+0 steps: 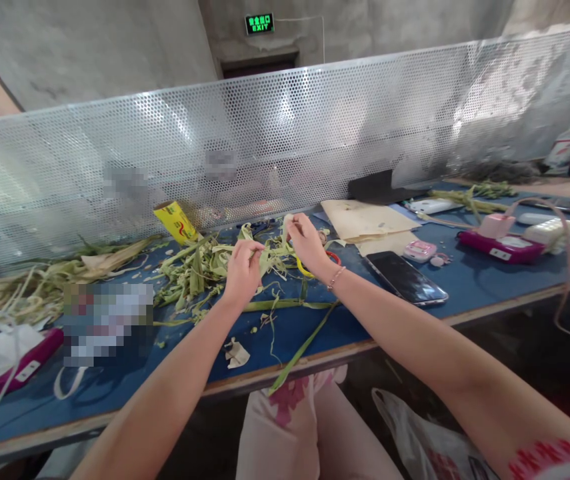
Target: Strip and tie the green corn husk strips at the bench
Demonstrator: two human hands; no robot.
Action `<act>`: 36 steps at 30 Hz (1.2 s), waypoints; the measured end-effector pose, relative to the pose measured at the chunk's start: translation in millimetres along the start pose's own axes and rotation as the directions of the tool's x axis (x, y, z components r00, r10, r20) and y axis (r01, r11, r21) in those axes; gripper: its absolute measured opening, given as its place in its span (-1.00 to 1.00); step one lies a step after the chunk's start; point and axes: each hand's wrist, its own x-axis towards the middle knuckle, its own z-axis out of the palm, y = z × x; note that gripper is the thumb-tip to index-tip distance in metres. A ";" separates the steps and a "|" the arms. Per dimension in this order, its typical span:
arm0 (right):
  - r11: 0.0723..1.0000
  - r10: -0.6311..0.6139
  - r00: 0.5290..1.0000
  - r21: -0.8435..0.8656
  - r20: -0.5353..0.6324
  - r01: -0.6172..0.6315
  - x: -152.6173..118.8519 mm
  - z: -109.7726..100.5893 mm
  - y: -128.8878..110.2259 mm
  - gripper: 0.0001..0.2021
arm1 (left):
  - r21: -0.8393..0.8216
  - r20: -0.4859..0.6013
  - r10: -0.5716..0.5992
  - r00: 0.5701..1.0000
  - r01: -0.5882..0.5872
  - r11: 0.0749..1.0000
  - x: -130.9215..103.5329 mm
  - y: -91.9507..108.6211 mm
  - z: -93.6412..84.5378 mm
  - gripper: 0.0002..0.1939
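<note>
My left hand (245,268) is over the middle of the blue table, its fingers closed in a pinch on a pale green leaf strip (266,261). To its right and slightly farther off, my right hand (309,244) pinches the end of a whitish leaf strip (285,229) between thumb and fingers. Whether both strips are one piece I cannot make out. Beside my left hand lies a heap of green leaf scraps (195,265). A yellow ring-shaped handle (305,269) shows partly behind my right hand. Long green blades (305,350) lie nearer me, one hanging past the table edge.
A phone (407,277), a pink case (419,251) and brown paper (369,223) lie right. Purple power strips (502,248) with cables sit at both sides. A yellow box (177,222) stands against the perforated metal screen (285,133). A plastic bag (429,433) hangs below.
</note>
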 end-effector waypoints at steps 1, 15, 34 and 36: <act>0.999 0.042 0.998 0.000 0.051 -0.042 0.0 1.1 0.9 -0.81 | 0.006 -0.003 0.025 1.000 -0.025 1.000 0.3 0.2 -0.2 -0.84; 0.788 0.492 0.745 0.134 0.450 -0.601 -8.5 3.8 -11.1 -0.65 | 0.144 -0.132 0.085 0.988 -0.065 0.987 6.5 -9.5 -2.3 -0.87; 0.974 -0.088 0.988 -0.195 0.125 0.111 -21.7 20.6 -7.2 -0.84 | -0.595 0.197 -0.569 0.798 0.559 0.578 1.3 0.2 27.7 -0.83; 0.976 -0.092 0.986 -0.183 0.137 0.116 -25.6 23.9 -7.2 -0.84 | -0.604 0.148 -0.580 0.801 0.538 0.588 0.8 1.1 26.8 -0.83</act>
